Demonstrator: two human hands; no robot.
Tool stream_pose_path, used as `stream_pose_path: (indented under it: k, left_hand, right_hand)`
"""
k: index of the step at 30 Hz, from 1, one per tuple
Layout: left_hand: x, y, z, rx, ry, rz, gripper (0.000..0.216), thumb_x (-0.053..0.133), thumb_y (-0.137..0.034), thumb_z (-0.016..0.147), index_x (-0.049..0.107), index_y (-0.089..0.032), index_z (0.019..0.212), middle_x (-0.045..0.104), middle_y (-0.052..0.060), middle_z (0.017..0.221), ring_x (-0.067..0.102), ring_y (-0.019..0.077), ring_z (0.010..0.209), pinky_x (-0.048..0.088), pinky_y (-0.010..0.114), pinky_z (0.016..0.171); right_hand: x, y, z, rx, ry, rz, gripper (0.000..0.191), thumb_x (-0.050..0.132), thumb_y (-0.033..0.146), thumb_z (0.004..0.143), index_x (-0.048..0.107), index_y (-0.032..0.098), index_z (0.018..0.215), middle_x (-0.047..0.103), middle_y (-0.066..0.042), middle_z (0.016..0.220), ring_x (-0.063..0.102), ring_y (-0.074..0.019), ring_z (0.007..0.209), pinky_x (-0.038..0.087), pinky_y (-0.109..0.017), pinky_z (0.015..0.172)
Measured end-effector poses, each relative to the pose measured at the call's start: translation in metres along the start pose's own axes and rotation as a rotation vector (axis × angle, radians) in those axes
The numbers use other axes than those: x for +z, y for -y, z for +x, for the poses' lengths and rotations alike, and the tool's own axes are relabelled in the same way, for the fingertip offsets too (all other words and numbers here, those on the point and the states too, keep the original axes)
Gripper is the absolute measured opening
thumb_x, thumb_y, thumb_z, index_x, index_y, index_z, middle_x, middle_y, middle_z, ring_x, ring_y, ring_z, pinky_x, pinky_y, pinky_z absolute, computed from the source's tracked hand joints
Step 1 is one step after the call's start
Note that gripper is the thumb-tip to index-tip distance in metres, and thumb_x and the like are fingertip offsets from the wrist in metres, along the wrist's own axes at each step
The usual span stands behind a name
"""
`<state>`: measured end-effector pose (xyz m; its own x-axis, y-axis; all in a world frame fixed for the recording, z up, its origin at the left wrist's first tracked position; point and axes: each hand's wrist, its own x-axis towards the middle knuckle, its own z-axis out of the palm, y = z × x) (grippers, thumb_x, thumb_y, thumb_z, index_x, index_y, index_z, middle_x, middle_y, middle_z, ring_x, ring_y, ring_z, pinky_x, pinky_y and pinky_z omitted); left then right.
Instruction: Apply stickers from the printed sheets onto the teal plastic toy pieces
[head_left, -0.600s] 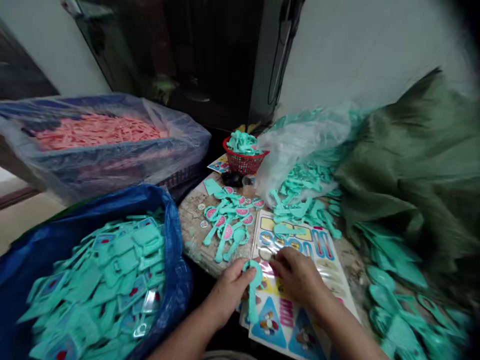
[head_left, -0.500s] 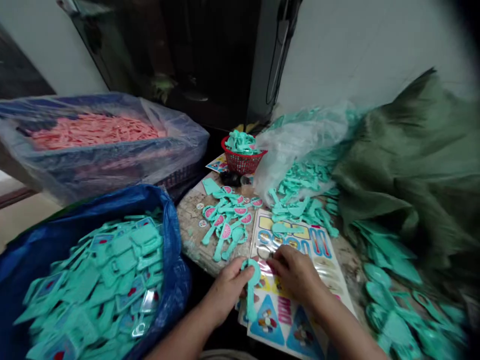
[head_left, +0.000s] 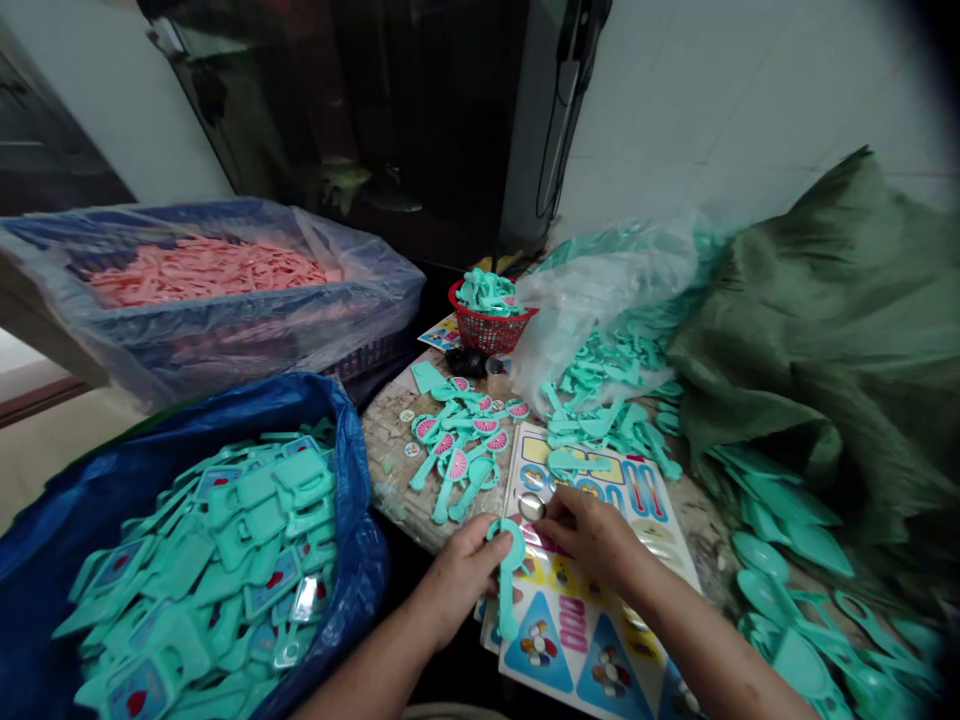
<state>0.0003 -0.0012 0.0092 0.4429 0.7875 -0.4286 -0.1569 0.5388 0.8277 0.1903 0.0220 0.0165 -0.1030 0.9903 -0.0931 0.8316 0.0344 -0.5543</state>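
My left hand (head_left: 456, 582) is closed round a teal plastic hand-mirror toy (head_left: 508, 572), round head up and handle hanging down. My right hand (head_left: 592, 538) pinches a small round silver sticker (head_left: 531, 506) just above the colourful sticker sheet (head_left: 592, 580) lying under both hands. Several finished teal mirrors with pink watermelon stickers (head_left: 461, 450) lie just beyond the sheet on a worn board.
A blue bag of square teal parts (head_left: 217, 560) sits at the left. Behind it is a crate of pink parts (head_left: 202, 270) in clear plastic. A red basket (head_left: 489, 322), a clear bag (head_left: 600, 290), loose teal parts (head_left: 615, 400) and a green sack (head_left: 825, 330) fill the right.
My right hand has lifted the round silver sticker slightly off the sheet, so it shows more plainly. My left hand keeps the same hold on the teal mirror. The view shifted a little.
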Motion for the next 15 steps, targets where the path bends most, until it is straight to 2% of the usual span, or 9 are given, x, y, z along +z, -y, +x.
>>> stream_pose_path:
  k: [9, 11, 15]
  left_hand:
    - [0.001, -0.003, -0.001, -0.016, -0.028, 0.000, 0.037, 0.060, -0.043, 0.075, 0.056, -0.017, 0.101, 0.063, 0.003, 0.085, 0.063, 0.0193, 0.079, 0.053, 0.033, 0.068]
    - [0.001, -0.004, -0.002, -0.016, -0.031, -0.018, 0.034, 0.060, -0.042, 0.076, 0.056, -0.016, 0.098, 0.063, 0.003, 0.085, 0.063, 0.0182, 0.078, 0.053, 0.031, 0.067]
    - [0.004, -0.005, -0.008, 0.015, -0.021, -0.104, 0.030, 0.057, -0.039, 0.080, 0.056, -0.015, 0.098, 0.066, 0.005, 0.085, 0.064, 0.0157, 0.071, 0.051, 0.028, 0.065]
  right_hand:
    - [-0.004, 0.003, -0.027, 0.042, -0.082, 0.045, 0.024, 0.055, 0.041, 0.075, 0.048, 0.021, 0.063, 0.050, 0.003, 0.054, 0.042, -0.0129, 0.051, 0.029, -0.026, 0.050]
    - [-0.007, 0.001, -0.035, 0.109, -0.094, 0.203, 0.026, 0.050, 0.044, 0.079, 0.049, 0.021, 0.066, 0.049, 0.004, 0.054, 0.043, -0.0124, 0.051, 0.031, -0.025, 0.049]
    - [-0.012, 0.013, -0.049, 0.243, -0.100, 0.725, 0.032, 0.055, 0.051, 0.076, 0.049, 0.020, 0.068, 0.048, 0.004, 0.061, 0.042, -0.0117, 0.057, 0.035, -0.023, 0.053]
